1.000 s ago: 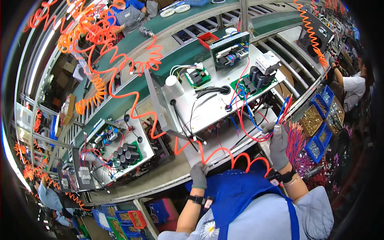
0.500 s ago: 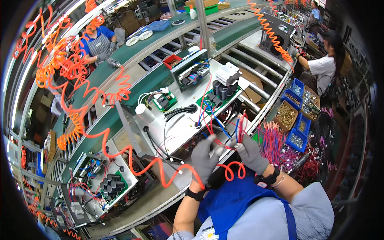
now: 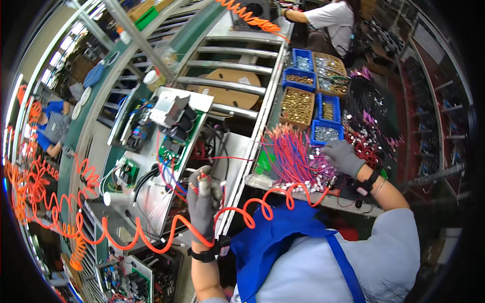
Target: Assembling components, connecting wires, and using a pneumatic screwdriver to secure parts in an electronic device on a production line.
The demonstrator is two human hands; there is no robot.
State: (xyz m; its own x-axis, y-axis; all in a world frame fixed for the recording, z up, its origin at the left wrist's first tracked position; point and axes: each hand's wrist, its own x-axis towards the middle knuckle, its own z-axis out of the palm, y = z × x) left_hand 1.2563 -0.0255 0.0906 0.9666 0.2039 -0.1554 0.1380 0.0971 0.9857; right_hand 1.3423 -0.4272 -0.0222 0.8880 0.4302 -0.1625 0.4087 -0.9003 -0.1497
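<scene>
My left hand (image 3: 203, 202), in a grey glove, is closed around red wires (image 3: 202, 175) whose bare metal ends stick up between thumb and fingers. It is beside the right edge of an open metal chassis (image 3: 151, 194) carrying green circuit boards, black capacitors and cables. My right hand (image 3: 344, 157), also gloved, is stretched out at the near edge of a blue bin of silver screws (image 3: 327, 133), above small white-ended red wires. Its fingers look apart with nothing visible in them, though the tips are partly hidden. A bundle of red and blue wires (image 3: 290, 156) lies left of it.
More blue bins (image 3: 299, 78) and a cardboard box of brass-coloured fasteners (image 3: 296, 106) stand beyond. An orange coiled hose (image 3: 166, 247) crosses in front of my left wrist. Roller conveyor (image 3: 227, 86) runs behind the chassis. Co-workers (image 3: 333, 20) are at the far right and left.
My right hand has left the wires and moved right to the screw bins. My left hand keeps hold of red wires. The view has swung right, and the orange hose now stretches further across.
</scene>
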